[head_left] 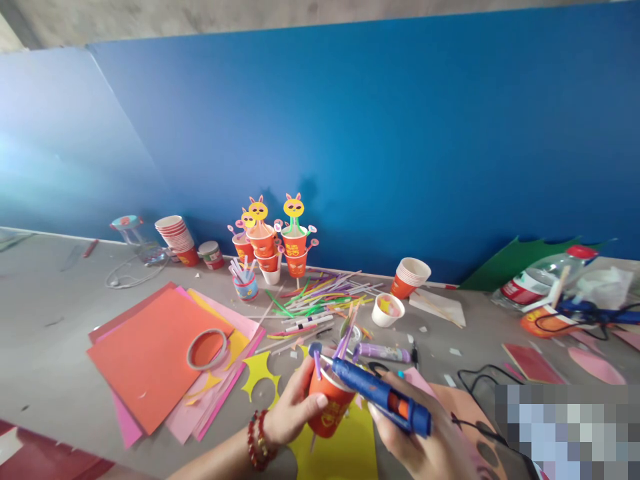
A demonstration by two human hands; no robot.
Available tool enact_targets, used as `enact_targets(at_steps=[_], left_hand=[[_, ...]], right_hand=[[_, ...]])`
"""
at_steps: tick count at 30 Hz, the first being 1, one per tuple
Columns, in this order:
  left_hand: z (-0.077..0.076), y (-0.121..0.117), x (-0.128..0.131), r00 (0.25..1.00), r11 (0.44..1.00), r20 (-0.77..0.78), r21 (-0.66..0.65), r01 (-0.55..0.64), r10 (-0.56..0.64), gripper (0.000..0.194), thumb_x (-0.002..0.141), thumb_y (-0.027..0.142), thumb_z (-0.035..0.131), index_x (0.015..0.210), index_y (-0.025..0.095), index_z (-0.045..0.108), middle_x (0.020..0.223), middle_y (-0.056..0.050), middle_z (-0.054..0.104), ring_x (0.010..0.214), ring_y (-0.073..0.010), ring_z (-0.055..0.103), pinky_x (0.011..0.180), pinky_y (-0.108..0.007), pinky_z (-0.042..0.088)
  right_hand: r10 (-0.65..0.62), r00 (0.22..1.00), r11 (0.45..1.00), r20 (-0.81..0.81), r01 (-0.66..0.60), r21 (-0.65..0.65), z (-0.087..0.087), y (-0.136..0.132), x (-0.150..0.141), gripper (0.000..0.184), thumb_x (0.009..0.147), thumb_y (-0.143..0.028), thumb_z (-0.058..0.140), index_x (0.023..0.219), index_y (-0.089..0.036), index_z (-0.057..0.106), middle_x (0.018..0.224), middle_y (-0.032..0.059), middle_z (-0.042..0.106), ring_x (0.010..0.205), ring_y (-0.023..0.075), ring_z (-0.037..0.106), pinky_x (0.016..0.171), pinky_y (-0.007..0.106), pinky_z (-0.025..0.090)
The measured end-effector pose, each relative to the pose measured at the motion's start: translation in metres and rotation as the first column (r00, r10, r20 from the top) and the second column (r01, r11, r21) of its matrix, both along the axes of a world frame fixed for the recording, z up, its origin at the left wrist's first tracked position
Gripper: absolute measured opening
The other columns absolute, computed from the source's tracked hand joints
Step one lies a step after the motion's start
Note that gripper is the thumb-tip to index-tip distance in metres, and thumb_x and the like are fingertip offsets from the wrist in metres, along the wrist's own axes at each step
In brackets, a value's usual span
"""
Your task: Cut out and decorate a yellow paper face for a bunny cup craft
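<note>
My left hand (295,407) is closed around a red paper cup (327,407) with yellow print. Purple strips (345,343) rise from the cup's mouth, and a thin stick pokes out below it. One short purple strip (317,367) at the near left rim ends in a small greyish disc (315,349). A blue glue gun (373,390) is gripped in my right hand (407,437), its nozzle touching or nearly touching that disc. Under the cup lies a yellow sheet (350,453) with round cut-outs.
Finished cup figures (294,208) with yellow animal faces stand by the blue wall. Coloured strips (320,297) are scattered before them. Left are stacked paper sheets (155,353), a tape roll (207,349) and stacked cups (176,240). Right are a bottle (545,277) and black cable (480,373).
</note>
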State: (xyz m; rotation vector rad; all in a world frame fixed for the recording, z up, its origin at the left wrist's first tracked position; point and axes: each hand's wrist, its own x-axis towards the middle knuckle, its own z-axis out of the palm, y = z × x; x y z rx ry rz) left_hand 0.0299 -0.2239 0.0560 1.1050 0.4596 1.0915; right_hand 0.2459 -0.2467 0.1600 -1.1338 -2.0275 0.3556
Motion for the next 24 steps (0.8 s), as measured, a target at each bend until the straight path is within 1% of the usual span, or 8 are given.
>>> enact_targets(at_steps=[5, 10, 18, 24], left_hand=[[0.0018, -0.0006, -0.0002, 1.0, 1.0, -0.012, -0.008, 0.003, -0.003, 0.063, 0.088, 0.046, 0.067, 0.142, 0.02, 0.049, 0.139, -0.013, 0.056, 0.122, -0.0331, 0.054, 0.099, -0.039, 0.045], [0.0026, -0.0011, -0.0006, 1.0, 1.0, -0.021, -0.006, -0.003, 0.003, 0.063, 0.088, 0.046, 0.067, 0.142, 0.02, 0.048, 0.136, -0.013, 0.057, 0.123, -0.0332, 0.053, 0.1, -0.039, 0.044], [0.0086, 0.0, 0.0006, 1.0, 1.0, -0.005, 0.024, 0.009, -0.009, 0.061, 0.089, 0.046, 0.066, 0.142, 0.021, 0.048, 0.132, -0.012, 0.059, 0.12, -0.0311, 0.055, 0.099, -0.037, 0.044], [0.0078, -0.0001, 0.0011, 1.0, 1.0, 0.002, 0.018, 0.024, -0.024, 0.061, 0.089, 0.047, 0.067, 0.141, 0.022, 0.049, 0.131, -0.011, 0.06, 0.12, -0.031, 0.055, 0.098, -0.037, 0.044]], right_hand=[[0.0, 1.0, 1.0, -0.009, 0.0, 0.0, 0.0003, -0.0005, 0.0007, 0.009, 0.085, -0.018, 0.053, 0.082, -0.026, 0.055, 0.069, -0.0013, 0.07, 0.058, 0.0175, 0.068, 0.052, 0.022, 0.053], [0.01, 1.0, 1.0, 0.015, -0.01, -0.006, 0.001, 0.001, -0.0002, 0.009, 0.085, -0.017, 0.052, 0.084, -0.026, 0.055, 0.069, -0.0011, 0.069, 0.061, 0.0182, 0.07, 0.053, 0.022, 0.053], [0.0, 1.0, 0.999, -0.009, 0.001, 0.047, 0.0008, -0.0003, -0.0005, 0.012, 0.084, -0.015, 0.051, 0.086, -0.026, 0.055, 0.07, -0.0012, 0.069, 0.057, 0.0171, 0.067, 0.054, 0.021, 0.053], [-0.021, 1.0, 0.998, 0.003, 0.021, 0.06, 0.0036, -0.0012, -0.0015, 0.011, 0.085, -0.016, 0.05, 0.081, -0.026, 0.054, 0.064, -0.0016, 0.067, 0.053, 0.0173, 0.065, 0.05, 0.022, 0.051]])
